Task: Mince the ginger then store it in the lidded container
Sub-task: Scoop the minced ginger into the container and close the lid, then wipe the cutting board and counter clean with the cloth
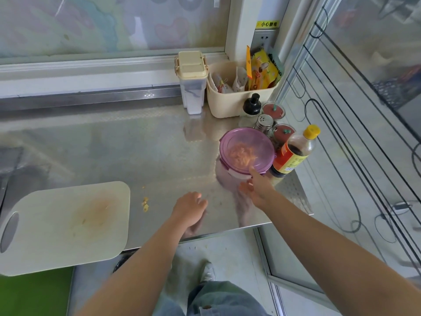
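Observation:
A round container with a translucent purple lid (247,151) stands on the steel counter at the right, the lid on it and minced ginger showing through. My right hand (257,189) reaches up to its near rim, fingertips touching the lid's edge and a front clip, fingers spread. My left hand (190,208) hovers low over the counter to the left of it, fingers loosely curled and holding nothing. A few ginger scraps (145,203) lie on the counter beside the white cutting board (66,226), which bears an orange stain.
Right behind the container stand a soy sauce bottle (293,151), a metal shaker (264,122), red-lidded jars (273,110) and a black-capped bottle (251,104). A cream basket of packets (239,99) and a tall lidded canister (192,83) sit by the window. The counter's edge (227,232) runs below my hands.

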Motion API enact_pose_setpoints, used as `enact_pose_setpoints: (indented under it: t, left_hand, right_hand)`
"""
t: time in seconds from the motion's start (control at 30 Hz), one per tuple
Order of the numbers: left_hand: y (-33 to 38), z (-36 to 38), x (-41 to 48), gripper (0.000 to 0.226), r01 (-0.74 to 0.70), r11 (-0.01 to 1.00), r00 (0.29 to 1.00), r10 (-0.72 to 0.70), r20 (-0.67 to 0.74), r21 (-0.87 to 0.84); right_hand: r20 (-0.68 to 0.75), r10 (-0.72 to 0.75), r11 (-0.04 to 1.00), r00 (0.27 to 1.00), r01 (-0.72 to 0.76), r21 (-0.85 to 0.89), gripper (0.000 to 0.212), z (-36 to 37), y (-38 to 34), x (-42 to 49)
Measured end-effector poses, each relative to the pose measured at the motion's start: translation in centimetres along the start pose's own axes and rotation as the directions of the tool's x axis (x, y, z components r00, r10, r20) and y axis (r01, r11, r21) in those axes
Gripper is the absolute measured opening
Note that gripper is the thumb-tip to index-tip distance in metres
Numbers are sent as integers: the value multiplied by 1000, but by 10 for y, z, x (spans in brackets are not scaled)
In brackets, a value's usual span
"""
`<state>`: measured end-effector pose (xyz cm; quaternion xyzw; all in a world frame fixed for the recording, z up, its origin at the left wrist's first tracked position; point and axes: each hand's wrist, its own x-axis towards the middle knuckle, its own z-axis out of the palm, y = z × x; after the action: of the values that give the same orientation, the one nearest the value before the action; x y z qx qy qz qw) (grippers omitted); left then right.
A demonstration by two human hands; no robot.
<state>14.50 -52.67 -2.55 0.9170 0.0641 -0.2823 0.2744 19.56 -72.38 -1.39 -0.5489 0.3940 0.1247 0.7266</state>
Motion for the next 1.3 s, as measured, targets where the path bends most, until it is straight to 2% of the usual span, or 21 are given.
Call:
enact_pose_setpoints:
  t: [0.03,0.07,0.13,0.2,0.27,0.3,0.37,0.4,0.47,0.57,0.7,0.77,0.83,0.97,1.03,1.1,1.13,1.2,1.3]
  left_hand:
    - [-2,1,0,40,-4,1000,1000,4,4,19]
    - [-4,2,-1,39,-8,1000,1000,7,2,28]
    - [-9,3,-2,38,-30,999,999,30,-19,25]
    - [-13,3,-4,36,-53,998,997,54,-59,17]
    - [-19,3,-7,34,-67,997,989,70,-130,32]
    - [-24,4,-9,33,-67,996,984,75,-164,54]
    - [-37,5,-15,31,-69,992,978,88,-187,103]
    - [-43,6,-19,31,-79,990,979,99,-177,112]
    - [-57,8,-28,30,-116,989,978,130,-160,97]
    - [-78,3,-43,33,-137,990,972,129,-199,-26]
    - [-118,-15,-72,26,-120,978,935,54,-351,-169]
    - [-146,-27,-89,21,-75,979,903,-14,-430,-188]
    - [-180,-38,-104,16,-7,974,866,-107,-489,-226]
    - [-250,-64,-135,17,106,963,811,-227,-539,-247]
    - [-284,-76,-151,15,131,968,780,-234,-580,-214]
    - [-317,-88,-165,18,187,968,763,-250,-596,-166]
    - [-331,-94,-169,24,208,966,762,-257,-594,-150]
    - [-359,-103,-175,38,215,968,802,-250,-542,-128]
    - [-391,-111,-177,53,156,987,931,-158,-330,-35]
  right_hand:
    - [1,0,999,1000,0,-45,52,2,2,-2]
    - [-11,1,992,1000,-2,-125,48,3,6,-2]
    - [-47,-4,952,999,-11,-307,50,5,19,-5]
    - [-4,-32,845,999,24,-534,50,10,35,-15]
    - [169,-132,658,977,214,-722,38,19,50,-27]
    - [295,-162,559,942,334,-759,35,25,57,-32]
    - [493,-173,332,853,522,-786,43,36,68,-36]
    - [537,-151,215,830,558,-802,47,40,73,-34]
    - [547,-85,11,833,550,-835,41,45,80,-29]
    - [529,-122,-183,840,505,-844,28,46,83,-30]
    - [447,-204,-249,871,396,-884,28,64,85,-40]
    - [464,-245,-251,851,407,-878,31,82,90,-55]
    - [595,-201,-245,778,548,-800,36,109,105,-78]
    - [796,-104,-97,597,790,-605,42,172,160,-124]
    - [866,-41,-120,498,858,-499,42,201,192,-146]
    - [892,6,-156,452,882,-445,45,226,222,-167]
    - [896,15,-185,443,882,-433,48,237,236,-174]
    - [876,39,-237,481,856,-459,54,255,259,-185]
    - [828,47,-319,558,794,-517,60,266,278,-192]
